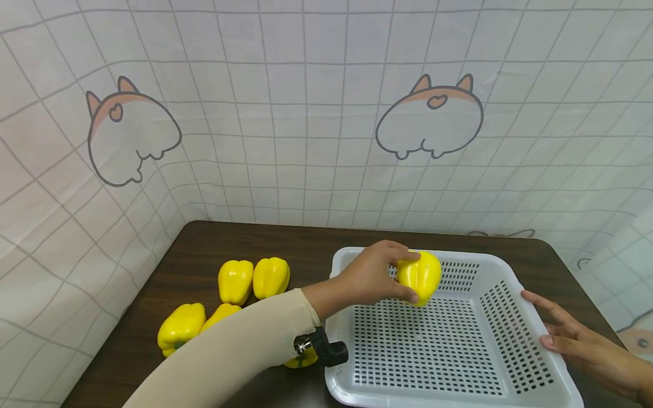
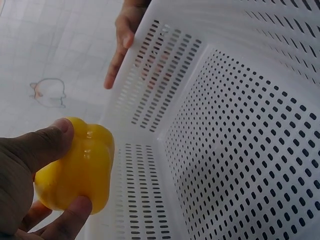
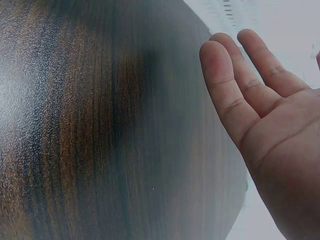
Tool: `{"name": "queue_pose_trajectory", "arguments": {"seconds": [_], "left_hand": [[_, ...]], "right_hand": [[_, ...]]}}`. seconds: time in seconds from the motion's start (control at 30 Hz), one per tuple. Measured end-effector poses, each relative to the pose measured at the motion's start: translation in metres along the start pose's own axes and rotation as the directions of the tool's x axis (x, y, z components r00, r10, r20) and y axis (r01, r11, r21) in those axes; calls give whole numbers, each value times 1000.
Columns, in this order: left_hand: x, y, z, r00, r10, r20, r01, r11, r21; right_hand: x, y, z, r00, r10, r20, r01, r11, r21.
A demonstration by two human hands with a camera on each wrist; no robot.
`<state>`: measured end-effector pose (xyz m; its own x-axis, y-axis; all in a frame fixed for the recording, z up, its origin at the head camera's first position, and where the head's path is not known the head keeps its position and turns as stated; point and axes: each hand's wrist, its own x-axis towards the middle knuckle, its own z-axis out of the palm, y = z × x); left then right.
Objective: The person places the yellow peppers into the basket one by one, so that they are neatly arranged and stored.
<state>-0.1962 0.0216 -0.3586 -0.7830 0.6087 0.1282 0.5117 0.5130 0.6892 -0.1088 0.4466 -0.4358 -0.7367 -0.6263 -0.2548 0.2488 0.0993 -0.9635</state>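
Left hand (image 1: pixel 374 275): holding yellow pepper (image 1: pixel 420 279), right of centre.
Right hand (image 1: pixel 586 347): spread, touching basket (image 1: pixel 428 347) rim, lower right.

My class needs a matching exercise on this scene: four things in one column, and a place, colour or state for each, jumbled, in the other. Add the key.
Things
1. Left hand
2. Right hand
3. Basket
4. Table

Places, colours, states
A. At the outer side of the basket, fingers extended
B. Dark brown, with a wood-grain look
C. Gripping a yellow pepper
D. White, with many small holes

Right pairs: 1-C, 2-A, 3-D, 4-B
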Motion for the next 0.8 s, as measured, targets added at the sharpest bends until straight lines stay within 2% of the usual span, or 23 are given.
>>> {"name": "queue_pose_trajectory", "arguments": {"seconds": [0.5, 0.8], "left_hand": [[12, 7, 16, 997, -73, 14, 73, 996, -53], [18, 10, 31, 995, -95, 11, 95, 995, 7]], "right_hand": [[3, -3, -3, 1000, 16, 12, -16, 1000, 26], [3, -2, -3, 1000, 27, 14, -28, 999, 31]]}}
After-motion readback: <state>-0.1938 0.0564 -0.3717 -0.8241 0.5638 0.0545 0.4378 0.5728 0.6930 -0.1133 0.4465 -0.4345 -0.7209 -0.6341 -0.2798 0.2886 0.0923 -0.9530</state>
